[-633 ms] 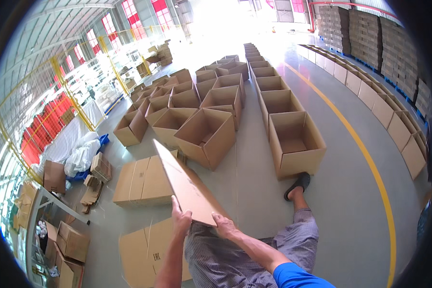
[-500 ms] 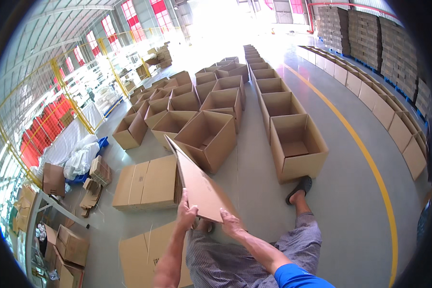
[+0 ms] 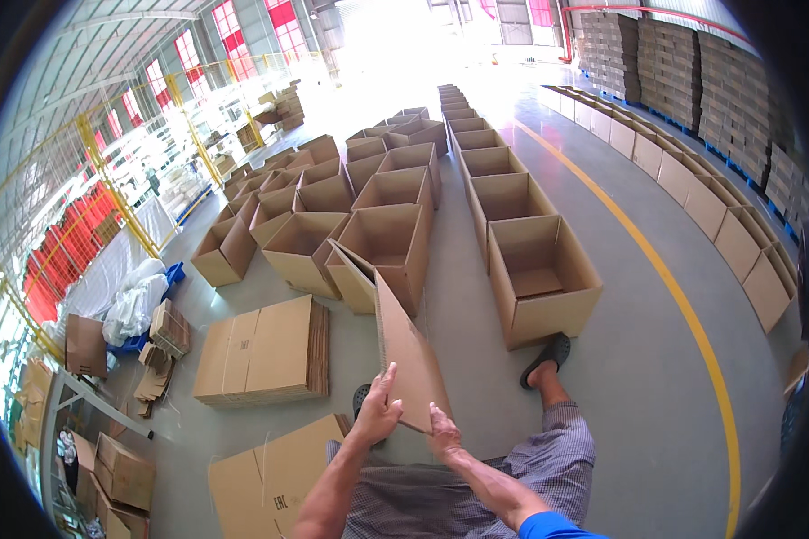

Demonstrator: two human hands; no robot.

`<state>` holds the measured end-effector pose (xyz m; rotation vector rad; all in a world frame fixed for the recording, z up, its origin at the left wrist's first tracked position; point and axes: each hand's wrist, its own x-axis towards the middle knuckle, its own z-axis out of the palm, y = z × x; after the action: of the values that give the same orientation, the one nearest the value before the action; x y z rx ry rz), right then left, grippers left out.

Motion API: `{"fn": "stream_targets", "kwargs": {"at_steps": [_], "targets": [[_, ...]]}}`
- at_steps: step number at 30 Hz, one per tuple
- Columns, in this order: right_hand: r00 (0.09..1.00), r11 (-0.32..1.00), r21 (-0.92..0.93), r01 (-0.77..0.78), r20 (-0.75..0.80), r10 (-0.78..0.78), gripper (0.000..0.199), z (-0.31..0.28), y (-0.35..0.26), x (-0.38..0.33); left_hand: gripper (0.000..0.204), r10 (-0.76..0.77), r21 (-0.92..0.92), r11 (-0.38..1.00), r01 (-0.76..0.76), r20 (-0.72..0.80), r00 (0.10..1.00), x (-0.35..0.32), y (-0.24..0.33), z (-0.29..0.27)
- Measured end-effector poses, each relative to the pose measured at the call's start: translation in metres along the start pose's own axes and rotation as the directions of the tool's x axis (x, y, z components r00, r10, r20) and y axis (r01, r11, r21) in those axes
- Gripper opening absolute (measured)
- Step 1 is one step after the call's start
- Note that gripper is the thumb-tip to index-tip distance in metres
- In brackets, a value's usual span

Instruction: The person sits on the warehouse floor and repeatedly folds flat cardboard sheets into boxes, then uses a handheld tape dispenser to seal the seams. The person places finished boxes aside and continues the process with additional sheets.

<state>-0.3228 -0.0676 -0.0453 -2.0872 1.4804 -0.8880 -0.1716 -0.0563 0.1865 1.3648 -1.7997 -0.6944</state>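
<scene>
Item: flat brown corrugated cardboard sheet [image 3: 406,355], lower centre of frame, held tilted on edge. Left hand [image 3: 377,413] clasps its lower left edge, fingers curled; right hand [image 3: 442,433] grips the bottom edge (thumb hidden). Stack of flattened brown cartons [image 3: 265,349] at left; open brown cardboard boxes [image 3: 539,278] in rows above.

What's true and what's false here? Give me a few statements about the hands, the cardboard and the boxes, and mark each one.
1. Both hands grip the flat cardboard sheet. True: the left hand and the right hand hold its near end.
2. The boxes on the floor are taped shut. False: the open boxes stand in rows with tops open.
3. A stack of flattened cartons lies left of the sheet. True.
4. The yellow floor line runs left of all the boxes. False: it runs on the right.
</scene>
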Motion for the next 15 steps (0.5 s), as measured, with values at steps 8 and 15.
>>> {"fn": "stream_targets", "kwargs": {"at_steps": [8, 15], "targets": [[0.955, 0.984, 0.178, -0.025, 0.295, -0.029, 0.085, 0.032, -0.052, -0.032, 0.082, -0.227, -0.014, 0.973, 0.229, -0.217, 0.949, -0.065, -0.018, -0.003], [0.975, 0.975, 0.182, -0.126, 0.206, 0.088, 0.091, 0.088, -0.041, 0.011, 0.081, -0.179, 0.090, 0.977, 0.192, -0.141, 0.974, -0.029, -0.056, -0.015]]}}
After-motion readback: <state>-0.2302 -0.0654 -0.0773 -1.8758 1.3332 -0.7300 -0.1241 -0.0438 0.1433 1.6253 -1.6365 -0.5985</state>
